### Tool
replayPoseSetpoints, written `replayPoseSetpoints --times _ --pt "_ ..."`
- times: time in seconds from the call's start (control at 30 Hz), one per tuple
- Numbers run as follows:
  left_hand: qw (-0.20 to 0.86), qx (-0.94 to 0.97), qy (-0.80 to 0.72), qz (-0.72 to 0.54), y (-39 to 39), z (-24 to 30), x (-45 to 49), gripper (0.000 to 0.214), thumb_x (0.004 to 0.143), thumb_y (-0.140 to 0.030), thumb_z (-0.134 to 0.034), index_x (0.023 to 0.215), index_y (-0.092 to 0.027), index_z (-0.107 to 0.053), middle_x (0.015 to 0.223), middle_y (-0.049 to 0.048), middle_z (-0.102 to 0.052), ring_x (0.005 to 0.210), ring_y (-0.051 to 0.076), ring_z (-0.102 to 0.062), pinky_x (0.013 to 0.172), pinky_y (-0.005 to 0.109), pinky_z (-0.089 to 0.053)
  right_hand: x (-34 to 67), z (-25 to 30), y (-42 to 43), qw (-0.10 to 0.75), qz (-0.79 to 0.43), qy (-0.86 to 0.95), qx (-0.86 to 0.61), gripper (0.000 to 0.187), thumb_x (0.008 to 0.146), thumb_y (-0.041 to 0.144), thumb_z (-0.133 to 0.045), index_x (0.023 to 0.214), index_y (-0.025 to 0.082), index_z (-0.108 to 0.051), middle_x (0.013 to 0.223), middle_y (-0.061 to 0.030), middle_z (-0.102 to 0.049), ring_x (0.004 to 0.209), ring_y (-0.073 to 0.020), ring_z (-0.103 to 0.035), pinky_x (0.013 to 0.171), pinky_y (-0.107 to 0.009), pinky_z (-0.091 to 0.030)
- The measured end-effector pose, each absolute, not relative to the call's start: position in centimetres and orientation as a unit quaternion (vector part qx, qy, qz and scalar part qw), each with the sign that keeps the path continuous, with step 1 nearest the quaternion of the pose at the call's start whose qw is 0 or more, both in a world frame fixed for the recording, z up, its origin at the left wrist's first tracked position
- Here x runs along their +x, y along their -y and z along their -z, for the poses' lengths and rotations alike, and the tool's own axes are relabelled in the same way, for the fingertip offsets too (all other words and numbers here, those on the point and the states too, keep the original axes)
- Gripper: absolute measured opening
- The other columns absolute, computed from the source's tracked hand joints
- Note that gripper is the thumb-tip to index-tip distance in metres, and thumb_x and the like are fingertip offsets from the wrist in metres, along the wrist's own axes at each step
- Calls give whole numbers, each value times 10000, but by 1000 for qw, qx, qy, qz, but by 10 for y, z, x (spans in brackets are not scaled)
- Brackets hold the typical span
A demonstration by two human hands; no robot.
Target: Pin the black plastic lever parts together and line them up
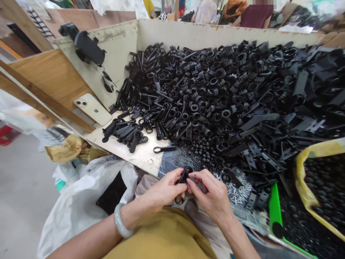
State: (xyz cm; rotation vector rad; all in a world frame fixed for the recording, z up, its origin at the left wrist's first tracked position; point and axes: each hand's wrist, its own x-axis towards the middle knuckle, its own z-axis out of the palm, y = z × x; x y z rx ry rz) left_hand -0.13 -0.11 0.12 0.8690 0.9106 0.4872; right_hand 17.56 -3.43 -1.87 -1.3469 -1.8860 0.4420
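Note:
My left hand is closed around a black plastic handle-shaped part with a ring at its end, held over the near edge of the worktable. The fingertips of my right hand are pinched together at the ring end of this part; whatever sits between them is too small to make out. Just beyond my hands lie small black balls, tiny metal pieces and a heap of silver screws. A single black ring-ended part rests on the board to the left.
A large pile of black plastic parts fills the walled bin. To the left are a phone, a black phone holder and a white sack. A yellow-rimmed bag of black balls and a green edge stand right.

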Motion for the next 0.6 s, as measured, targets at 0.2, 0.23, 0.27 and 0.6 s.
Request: replayPoseSetpoints --times 0.2,0.23,0.27,0.6 --pt "759 424 -443 -219 1 11 -4 229 805 -221 -589 1031 -186 -577 733 -27 -570 633 115 -520 607 252 -383 167 16 42 371 -169 733 -544 104 1022 182 -593 977 204 -684 862 -11 -687 717 -127 -664 654 -220 -478" --pt "755 428 -446 -218 1 13 -5 243 821 -240 -595 1057 -184 -580 750 -23 -575 629 112 -518 599 251 -384 165 16 43 370 -157 737 -544 114 1026 176 -584 985 202 -687 871 -16 -693 729 -128 -673 662 -219 -481" --pt "751 436 -446 -218 1 14 -5 244 841 -262 -598 1071 -182 -583 765 -20 -575 622 108 -512 590 249 -383 163 16 45 369 -142 741 -542 125 1030 167 -574 1004 200 -692 875 -19 -699 729 -127 -679 665 -218 -482" --pt "730 526 -387 -200 -1 12 -17 202 971 -383 -559 941 -183 -567 728 -26 -572 605 98 -480 577 232 -392 158 18 54 369 -97 762 -523 212 1027 122 -532 1110 182 -718 828 -25 -709 686 -126 -684 648 -215 -507"
